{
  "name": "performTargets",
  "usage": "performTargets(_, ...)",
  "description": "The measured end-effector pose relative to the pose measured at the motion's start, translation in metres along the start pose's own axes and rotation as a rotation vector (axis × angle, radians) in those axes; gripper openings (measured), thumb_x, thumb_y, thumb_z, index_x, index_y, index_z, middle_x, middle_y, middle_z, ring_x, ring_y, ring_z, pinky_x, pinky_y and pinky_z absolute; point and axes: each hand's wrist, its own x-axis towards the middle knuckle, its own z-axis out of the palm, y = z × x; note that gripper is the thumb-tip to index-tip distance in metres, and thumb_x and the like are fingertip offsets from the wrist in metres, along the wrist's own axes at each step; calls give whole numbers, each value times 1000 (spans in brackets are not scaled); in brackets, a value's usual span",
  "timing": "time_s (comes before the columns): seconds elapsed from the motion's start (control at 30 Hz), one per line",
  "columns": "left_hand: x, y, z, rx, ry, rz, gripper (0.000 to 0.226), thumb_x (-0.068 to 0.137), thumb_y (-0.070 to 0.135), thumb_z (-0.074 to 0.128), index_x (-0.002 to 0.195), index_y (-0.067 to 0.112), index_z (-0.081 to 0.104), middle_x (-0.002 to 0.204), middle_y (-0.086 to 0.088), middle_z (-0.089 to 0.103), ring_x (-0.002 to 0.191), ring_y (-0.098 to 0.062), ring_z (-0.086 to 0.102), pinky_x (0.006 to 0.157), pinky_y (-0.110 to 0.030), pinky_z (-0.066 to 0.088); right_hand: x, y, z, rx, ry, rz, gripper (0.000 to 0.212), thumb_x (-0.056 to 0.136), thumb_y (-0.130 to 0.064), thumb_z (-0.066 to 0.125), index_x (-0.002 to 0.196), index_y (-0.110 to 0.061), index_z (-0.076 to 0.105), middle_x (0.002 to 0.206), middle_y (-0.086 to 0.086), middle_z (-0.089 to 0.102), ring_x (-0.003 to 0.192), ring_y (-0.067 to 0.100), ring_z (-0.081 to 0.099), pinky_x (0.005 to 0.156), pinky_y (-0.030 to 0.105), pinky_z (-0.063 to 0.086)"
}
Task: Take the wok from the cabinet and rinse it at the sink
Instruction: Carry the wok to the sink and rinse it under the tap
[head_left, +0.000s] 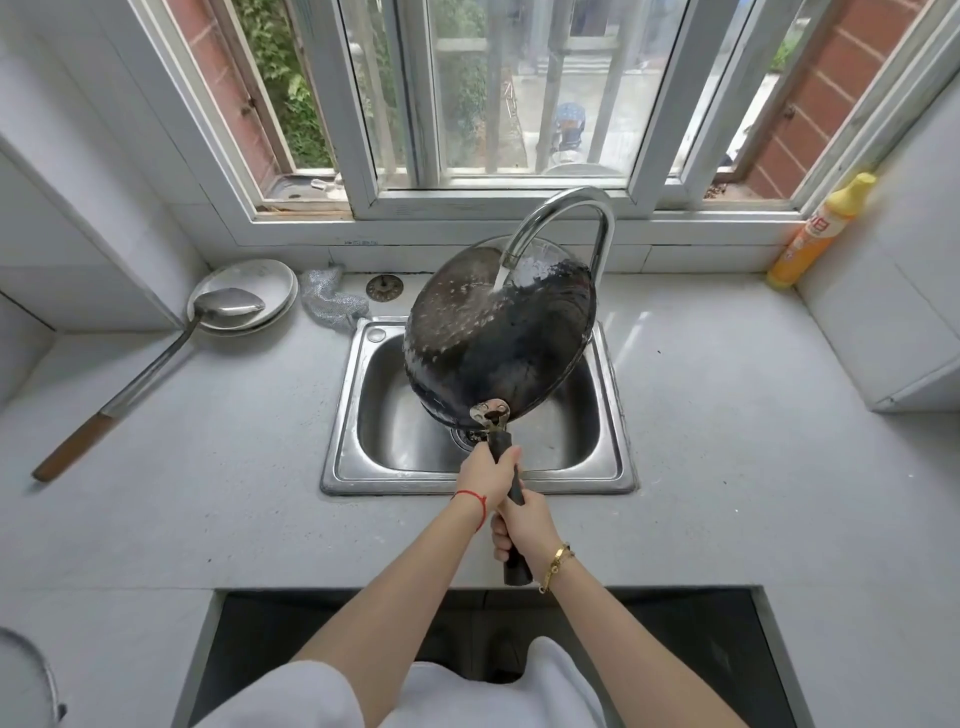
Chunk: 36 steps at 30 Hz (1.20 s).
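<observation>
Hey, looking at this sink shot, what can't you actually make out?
Head view only:
- Sink drain: mostly hidden behind the tilted wok.
- Tap base and lever: behind the wok.
- Handle: middle covered by the left hand and right hand.
- Bottle label: too small to read.
- Round object at lower left: cut off by the frame edge.
- Plates: count unclear under the ladle.

We stand in a home kitchen: a steel sink (478, 467) sunk in a grey countertop (727, 441), its curved faucet (566, 223) running at twelve o'clock, stacked plates (270, 283) with a ladle (156, 364) at ten, a detergent bottle (821, 234) at two.
</observation>
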Motion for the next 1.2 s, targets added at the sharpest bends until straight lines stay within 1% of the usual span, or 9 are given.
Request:
performTargets(0.23, -5, 15, -5, 20, 13, 3, 67, 60, 68, 49, 99, 15, 61, 102, -10, 73, 92, -31, 72, 92, -45, 55, 4, -6, 2, 5, -7, 14, 26, 100, -20, 47, 76, -10, 46, 49, 3, 42, 38, 15, 37, 39, 22, 36)
performTargets(0.37, 4, 9, -5, 15, 1, -5, 75, 52, 73, 46, 99, 16, 60, 103, -11, 73, 94, -32, 71, 93, -46, 55, 3, -7, 3, 13, -9, 10, 27, 100, -19, 46, 75, -9, 46, 48, 2, 42, 38, 14, 37, 39, 22, 36)
performTargets(0.53, 2, 8, -11, 3, -28, -20, 55, 62, 64, 51, 93, 19, 58, 98, -8, 74, 91, -31, 72, 93, -47, 55, 1, -6, 13, 13, 15, 20, 32, 101, -26, 47, 74, -8, 46, 50, 4, 42, 38, 15, 37, 39, 20, 36)
performTargets(0.73, -22, 15, -22, -20, -35, -1, 35, 74, 54, 55, 90, 23, 57, 99, -8, 73, 92, -29, 72, 92, -45, 56, -6, -3, 17, 29, -14, 14, 25, 99, -20, 49, 77, -8, 45, 49, 4, 41, 36, 14, 36, 37, 21, 35)
performTargets(0.87, -42, 15, -29, -90, -49, 23, 15, 94, 33, 57, 91, 18, 56, 83, -3, 71, 75, -23, 72, 88, -45, 58, -11, 6, 19, 8, -40, 10, 27, 100, -21, 49, 76, -8, 47, 49, 4, 42, 37, 14, 38, 38, 21, 36)
performTargets(0.93, -45, 11, -31, -107, -52, 27, 16, 96, 29, 56, 96, 13, 57, 80, -2, 70, 71, -21, 70, 87, -45, 58, -12, 10, 21, 0, -47, 9, 29, 100, -23, 49, 75, -8, 48, 50, 4, 43, 38, 14, 39, 39, 21, 37)
performTargets(1.0, -46, 8, -33, -88, -51, 30, 20, 97, 30, 54, 101, 11, 56, 84, -3, 70, 77, -23, 72, 87, -44, 58, -13, 12, 24, -2, -55, 9, 29, 100, -23, 49, 75, -8, 48, 51, 4, 43, 39, 14, 39, 39, 21, 38)
performTargets(1.07, -48, 6, -36, -71, -39, 26, 19, 97, 33, 54, 100, 14, 56, 88, -4, 70, 83, -25, 73, 88, -45, 58, -14, 13, 26, -2, -59, 10, 29, 99, -24, 49, 75, -8, 48, 52, 5, 42, 39, 14, 39, 40, 21, 38)
performTargets(1.2, -51, 6, -41, -70, -21, 39, 17, 98, 32, 53, 95, 16, 56, 83, -1, 69, 77, -20, 71, 88, -42, 58, -18, 12, 32, 6, -65, 7, 30, 100, -24, 48, 75, -8, 48, 52, 5, 42, 39, 14, 39, 39, 21, 38)
